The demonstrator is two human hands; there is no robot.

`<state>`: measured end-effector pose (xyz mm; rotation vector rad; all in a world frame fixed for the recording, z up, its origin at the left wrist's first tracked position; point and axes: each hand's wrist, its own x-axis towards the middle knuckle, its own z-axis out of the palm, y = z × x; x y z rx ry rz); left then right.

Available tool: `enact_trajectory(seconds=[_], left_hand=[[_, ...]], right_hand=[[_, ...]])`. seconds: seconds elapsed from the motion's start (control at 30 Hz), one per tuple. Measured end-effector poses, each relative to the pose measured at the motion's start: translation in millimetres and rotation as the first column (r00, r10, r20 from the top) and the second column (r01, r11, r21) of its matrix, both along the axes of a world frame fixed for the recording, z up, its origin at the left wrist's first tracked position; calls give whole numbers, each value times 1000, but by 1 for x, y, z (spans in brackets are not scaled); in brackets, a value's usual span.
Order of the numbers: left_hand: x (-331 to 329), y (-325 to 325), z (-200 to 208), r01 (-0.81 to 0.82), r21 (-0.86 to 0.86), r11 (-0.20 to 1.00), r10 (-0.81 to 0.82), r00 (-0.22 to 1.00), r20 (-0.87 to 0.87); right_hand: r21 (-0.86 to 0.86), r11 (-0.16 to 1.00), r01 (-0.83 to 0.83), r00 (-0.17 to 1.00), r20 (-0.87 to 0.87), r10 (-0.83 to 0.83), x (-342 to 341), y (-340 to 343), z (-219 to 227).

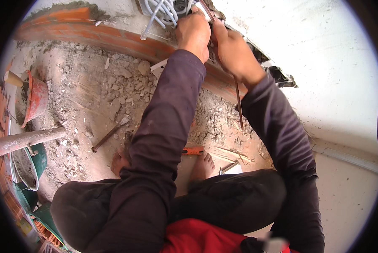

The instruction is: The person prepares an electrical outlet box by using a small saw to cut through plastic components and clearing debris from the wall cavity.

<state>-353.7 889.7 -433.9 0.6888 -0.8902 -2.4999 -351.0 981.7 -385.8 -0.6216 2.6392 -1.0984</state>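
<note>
My left hand [194,36] is closed at the broken edge of the white wall, its fingers bent round something small I cannot make out. Close beside it, my right hand [237,55] is wrapped round a thin reddish-brown rod [238,103]. One end of this rod slants down past my wrist, and the other shows above my fingers near the left hand. A coil of pale grey cable [165,14] lies just left of my left hand, on the ledge. The gap where the fingertips work is largely covered by my hands.
Orange brick [77,31] shows along the wall's foot. Rubble [123,78] and a rusty metal bar [108,138] lie on the floor. An orange-handled tool [193,150] rests by my foot. At left are a red bucket [37,101], a pole [28,141] and a green bucket [39,162].
</note>
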Motion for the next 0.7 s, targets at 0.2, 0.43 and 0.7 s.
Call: enact_trajectory(seconds=[0.2, 0.43, 0.7], left_hand=[[-7, -5, -2, 1, -46, 999, -2, 1000, -5], [0, -1, 8, -34, -105, 994, 40, 997, 59], [-1, -3, 1, -50, -43, 998, 49, 999, -19]], right_hand=[[-12, 1000, -8, 1000, -7, 8, 1, -3, 2], [-7, 999, 32, 993, 112, -31, 10, 16, -4], [16, 999, 40, 994, 104, -41, 19, 16, -3]])
